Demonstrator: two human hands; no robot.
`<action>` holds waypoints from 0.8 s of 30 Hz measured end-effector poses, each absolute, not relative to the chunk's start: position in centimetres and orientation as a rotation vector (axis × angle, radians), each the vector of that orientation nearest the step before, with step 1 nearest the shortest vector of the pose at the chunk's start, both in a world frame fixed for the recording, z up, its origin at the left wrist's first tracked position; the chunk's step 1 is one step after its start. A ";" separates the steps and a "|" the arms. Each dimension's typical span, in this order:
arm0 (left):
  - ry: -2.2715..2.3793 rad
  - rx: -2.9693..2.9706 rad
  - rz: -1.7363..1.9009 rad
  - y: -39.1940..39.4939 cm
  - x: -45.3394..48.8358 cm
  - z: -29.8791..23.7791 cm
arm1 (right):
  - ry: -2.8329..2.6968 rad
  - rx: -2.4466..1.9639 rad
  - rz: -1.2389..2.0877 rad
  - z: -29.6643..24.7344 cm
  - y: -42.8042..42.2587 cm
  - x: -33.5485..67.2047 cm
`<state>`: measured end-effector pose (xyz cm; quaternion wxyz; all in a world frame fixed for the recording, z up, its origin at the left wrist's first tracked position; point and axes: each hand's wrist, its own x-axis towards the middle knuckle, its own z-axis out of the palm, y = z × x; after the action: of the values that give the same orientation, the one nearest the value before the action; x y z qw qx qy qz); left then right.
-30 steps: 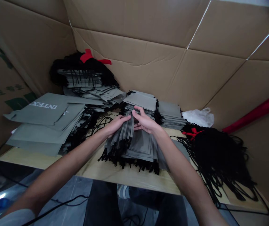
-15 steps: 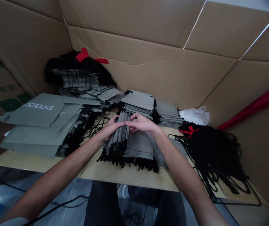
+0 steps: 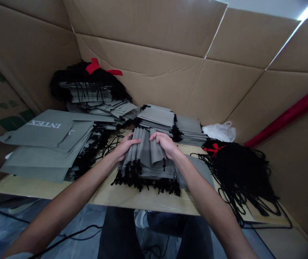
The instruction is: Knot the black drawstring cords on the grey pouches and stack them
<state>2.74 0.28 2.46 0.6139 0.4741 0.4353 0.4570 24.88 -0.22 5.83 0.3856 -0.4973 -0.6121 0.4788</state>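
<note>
Grey drawstring bags (image 3: 146, 153), fanned, lower layers hidden from me. Left hand (image 3: 127, 146) and right hand (image 3: 164, 142): grips half-closed on them.

The left hand (image 3: 125, 147) and right hand (image 3: 166, 144) partly hide grey drawstring bags (image 3: 145, 153). A red tube (image 3: 285, 115) runs off the right edge.

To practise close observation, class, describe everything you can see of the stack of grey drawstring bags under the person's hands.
The stack of grey drawstring bags is a flat pile of matte, fabric-like bags on a pale wooden tabletop. Its upper bags stand fanned and bent upward, gathered between the left hand and the right hand. The lower bags lie flatter. Black cords hang in a dense, tangled fringe along the near edge. No printing shows on it.
</note>
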 end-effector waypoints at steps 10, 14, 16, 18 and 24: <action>1.006 1.174 1.074 0.6 2.7 1.6 | -1.641 -1.257 1.086 5.9 -2.2 23.4; 1.005 1.202 1.062 0.6 2.7 1.6 | -1.636 -1.282 1.083 6.3 -2.7 23.2; 0.994 1.212 1.050 0.6 2.7 1.6 | -1.631 -1.297 1.077 6.2 -2.6 23.1; 0.990 1.216 1.038 0.5 2.8 1.7 | -1.628 -1.311 1.076 5.8 -2.4 23.0; 0.988 1.198 1.042 0.4 2.9 1.9 | -1.585 -1.342 1.110 4.5 -1.9 23.6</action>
<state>2.88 0.36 1.92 0.5935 0.5156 0.4252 0.4485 23.61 -1.86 4.54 0.3835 -0.5262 -0.6216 0.4354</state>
